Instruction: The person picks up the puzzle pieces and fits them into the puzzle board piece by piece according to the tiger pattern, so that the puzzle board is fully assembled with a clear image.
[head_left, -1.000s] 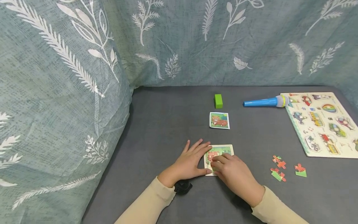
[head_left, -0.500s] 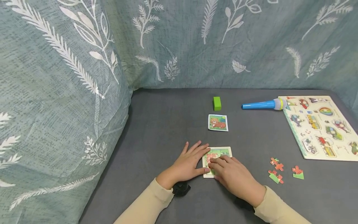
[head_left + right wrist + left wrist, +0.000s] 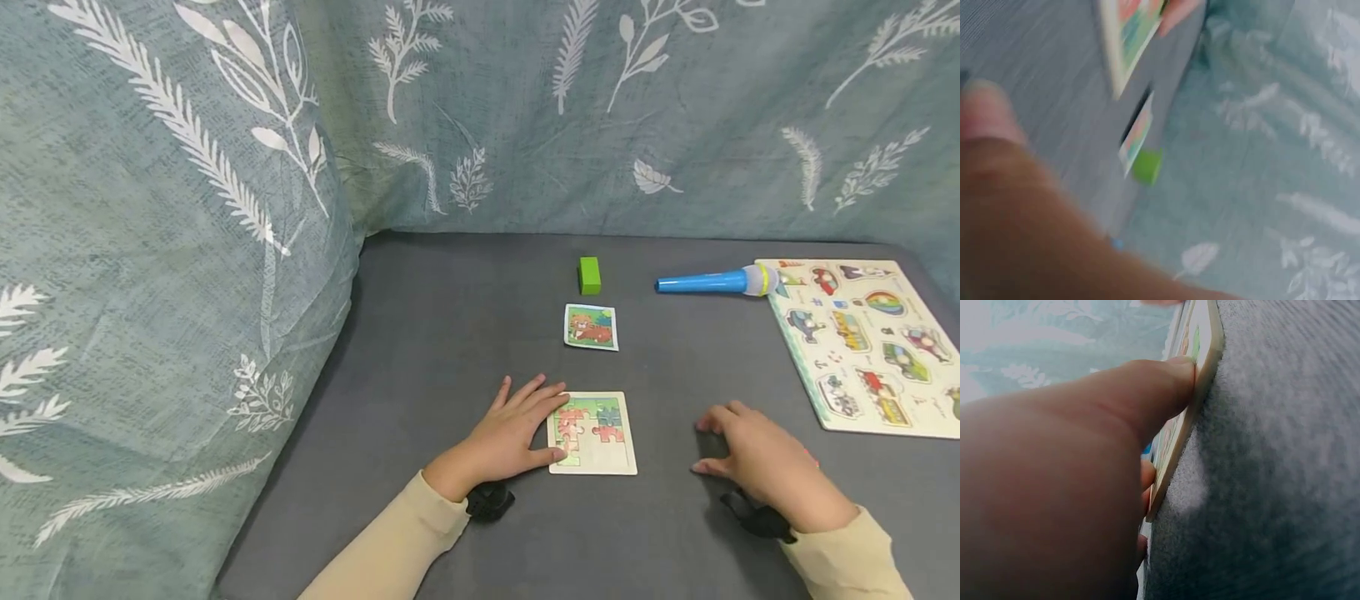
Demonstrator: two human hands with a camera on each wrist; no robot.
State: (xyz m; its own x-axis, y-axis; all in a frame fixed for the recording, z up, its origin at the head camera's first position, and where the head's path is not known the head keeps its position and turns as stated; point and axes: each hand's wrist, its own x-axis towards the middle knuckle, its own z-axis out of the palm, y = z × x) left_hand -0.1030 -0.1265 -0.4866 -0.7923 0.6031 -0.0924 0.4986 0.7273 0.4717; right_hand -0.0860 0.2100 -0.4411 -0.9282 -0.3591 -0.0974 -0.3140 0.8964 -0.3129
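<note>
A small jigsaw puzzle board with a pale frame lies flat in front of me. Pieces fill its left side and upper right, while bare board shows in the middle and lower right. My left hand rests with spread fingers on the board's left edge, and in the left wrist view its thumb presses on the rim. To the right of the board, my right hand hovers over the table, thumb and fingertips apart with nothing between them. Loose puzzle pieces are mostly hidden beneath it; a red bit peeks out.
Beyond the board lies a picture card of a tiger, with a green block behind it. A blue toy microphone touches the large vehicle puzzle board at the right. Patterned cloth hangs behind and at the left.
My right hand has left the small puzzle board and moved right, over the loose pieces. A blue-and-red section now shows at the board's upper right. My left hand has stayed in place.
</note>
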